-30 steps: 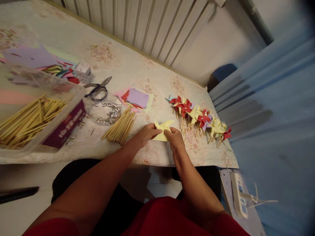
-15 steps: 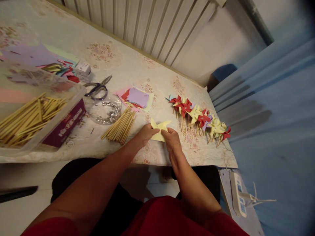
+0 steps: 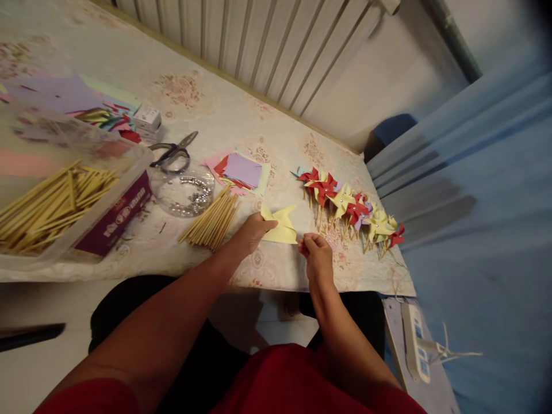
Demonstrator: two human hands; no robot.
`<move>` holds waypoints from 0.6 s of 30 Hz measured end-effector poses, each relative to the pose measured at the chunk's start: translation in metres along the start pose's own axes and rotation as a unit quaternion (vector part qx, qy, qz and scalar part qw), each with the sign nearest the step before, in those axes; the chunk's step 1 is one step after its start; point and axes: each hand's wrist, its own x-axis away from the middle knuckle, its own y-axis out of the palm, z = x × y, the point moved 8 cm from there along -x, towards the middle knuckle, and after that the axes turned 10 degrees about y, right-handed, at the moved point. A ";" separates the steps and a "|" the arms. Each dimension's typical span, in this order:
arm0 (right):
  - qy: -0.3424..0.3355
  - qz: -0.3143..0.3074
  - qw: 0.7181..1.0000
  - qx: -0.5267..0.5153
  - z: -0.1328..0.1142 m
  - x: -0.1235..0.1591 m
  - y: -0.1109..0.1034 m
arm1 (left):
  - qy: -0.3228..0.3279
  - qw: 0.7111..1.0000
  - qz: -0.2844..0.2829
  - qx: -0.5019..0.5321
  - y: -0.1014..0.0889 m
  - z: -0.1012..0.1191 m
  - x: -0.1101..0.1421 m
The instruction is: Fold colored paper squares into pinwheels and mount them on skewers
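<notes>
My left hand (image 3: 255,230) pinches the left side of a yellow paper pinwheel (image 3: 282,229), whose corners are partly folded in, above the table's front edge. Just right of the paper, my right hand (image 3: 317,250) is apart from it, thumb and fingertips pressed together; whatever they hold, if anything, is too small to make out. A bundle of thin wooden sticks (image 3: 211,221) lies left of my left hand. Behind it sit a stack of coloured paper squares (image 3: 241,171) and a clear round dish (image 3: 183,195) of small shiny metal pieces.
Finished pinwheels on sticks (image 3: 356,210) lie in a row at the right. Scissors (image 3: 175,154), small white boxes (image 3: 147,119) and a clear plastic bin (image 3: 144,164) with more sticks are at the left. A power strip (image 3: 416,342) rests on a lower surface beside the blue curtain (image 3: 478,201).
My right hand has let go of the yellow paper and moved right, away from it. The paper now shows more of its face, still in my left hand.
</notes>
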 end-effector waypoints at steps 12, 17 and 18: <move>-0.058 -0.071 0.994 0.054 -0.004 0.023 0.016 | 0.000 1.000 0.013 0.007 -0.003 -0.003 -0.004; -0.064 -0.095 0.991 0.064 -0.007 0.028 0.024 | 0.009 1.000 0.003 0.002 -0.001 0.000 -0.003; -0.065 -0.103 0.991 0.063 -0.008 0.029 0.026 | 0.009 1.000 0.004 0.000 -0.001 0.000 -0.003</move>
